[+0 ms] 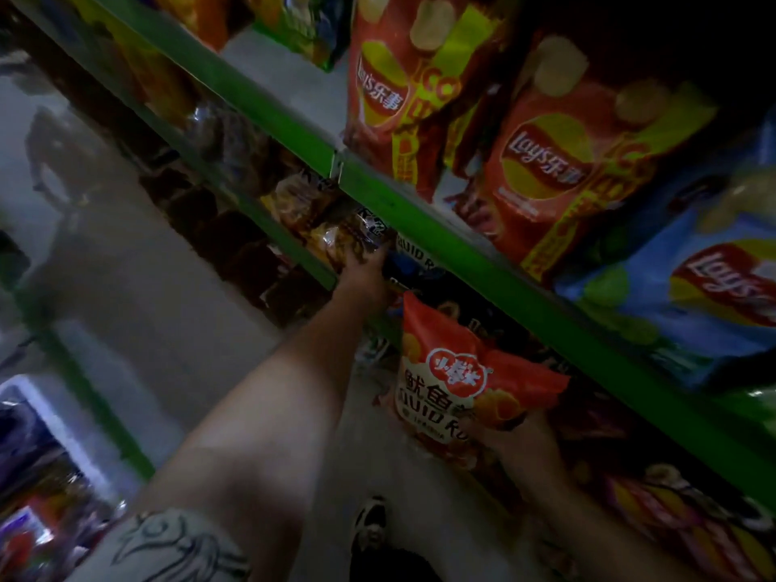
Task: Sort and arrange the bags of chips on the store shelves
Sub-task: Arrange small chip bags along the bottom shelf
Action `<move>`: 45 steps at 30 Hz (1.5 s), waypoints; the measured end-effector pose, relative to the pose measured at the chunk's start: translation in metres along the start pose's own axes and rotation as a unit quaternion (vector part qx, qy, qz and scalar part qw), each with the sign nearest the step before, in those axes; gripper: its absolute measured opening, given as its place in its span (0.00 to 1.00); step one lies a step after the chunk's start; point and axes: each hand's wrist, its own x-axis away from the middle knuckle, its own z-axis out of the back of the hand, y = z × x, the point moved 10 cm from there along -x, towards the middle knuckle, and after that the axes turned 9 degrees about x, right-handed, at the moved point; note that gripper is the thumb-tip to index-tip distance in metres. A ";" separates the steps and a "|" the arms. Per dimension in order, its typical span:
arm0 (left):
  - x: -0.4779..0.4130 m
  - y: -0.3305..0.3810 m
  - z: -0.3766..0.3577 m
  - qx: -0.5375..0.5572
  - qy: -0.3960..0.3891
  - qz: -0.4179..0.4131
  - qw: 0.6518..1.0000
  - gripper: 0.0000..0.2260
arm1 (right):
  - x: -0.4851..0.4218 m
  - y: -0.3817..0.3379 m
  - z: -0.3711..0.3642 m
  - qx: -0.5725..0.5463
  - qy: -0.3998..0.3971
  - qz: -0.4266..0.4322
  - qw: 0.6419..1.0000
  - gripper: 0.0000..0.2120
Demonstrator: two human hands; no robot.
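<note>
Holding the red bag (457, 384) at five o'clock, our right hand (516, 438) pinched its bottom edge. Our left hand (365, 275), at centre, closed on a clear bag (348, 241) under the green shelf (462, 249). Both seemed light, crinkly, crushable; edges looked safest.

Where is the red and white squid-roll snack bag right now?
In the head view, the red and white squid-roll snack bag is lower centre-right, held by the right hand, just below the green shelf edge under the red Lay's bags.

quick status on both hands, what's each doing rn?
Left hand: reaching under the green shelf edge, closed on a clear snack packet.
Right hand: holding the red squid-roll bag from below.
</note>
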 end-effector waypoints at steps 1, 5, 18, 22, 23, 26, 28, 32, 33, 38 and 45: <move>-0.009 -0.005 -0.007 -0.005 -0.003 -0.005 1.000 0.37 | -0.004 0.002 -0.005 0.003 -0.001 -0.002 1.000 0.33; -0.026 -0.018 -0.007 0.033 0.069 -0.043 0.996 0.23 | -0.019 0.005 -0.019 0.030 0.003 -0.014 0.999 0.30; 0.074 -0.161 0.113 0.258 0.364 0.042 0.894 0.17 | -0.041 -0.053 -0.079 0.042 0.012 0.018 0.999 0.35; 0.096 -0.218 0.118 0.318 0.366 0.125 0.866 0.19 | -0.072 -0.090 -0.106 0.007 0.048 0.045 0.998 0.40; 0.101 -0.225 0.121 0.308 0.373 0.130 0.866 0.19 | -0.080 -0.099 -0.110 -0.004 0.062 0.051 0.997 0.41; 0.107 -0.233 0.124 0.290 0.373 0.125 0.872 0.17 | -0.108 -0.118 -0.120 -0.017 0.086 0.047 0.995 0.40; 0.104 -0.232 0.120 0.287 0.359 0.123 0.880 0.16 | -0.124 -0.124 -0.125 -0.015 0.091 0.035 0.995 0.41; 0.092 -0.211 0.108 0.267 0.320 0.084 0.905 0.14 | -0.136 -0.120 -0.124 -0.025 0.104 0.010 0.994 0.44; 0.087 -0.203 0.105 0.252 0.305 0.072 0.916 0.14 | -0.137 -0.117 -0.123 -0.031 0.103 0.006 0.994 0.44; 0.069 -0.161 0.094 0.136 0.255 0.019 0.957 0.13 | -0.132 -0.111 -0.103 -0.022 0.139 0.029 0.990 0.41; 0.051 -0.119 0.068 0.053 0.172 -0.031 0.983 0.14 | -0.122 -0.102 -0.089 0.012 0.157 0.061 0.986 0.33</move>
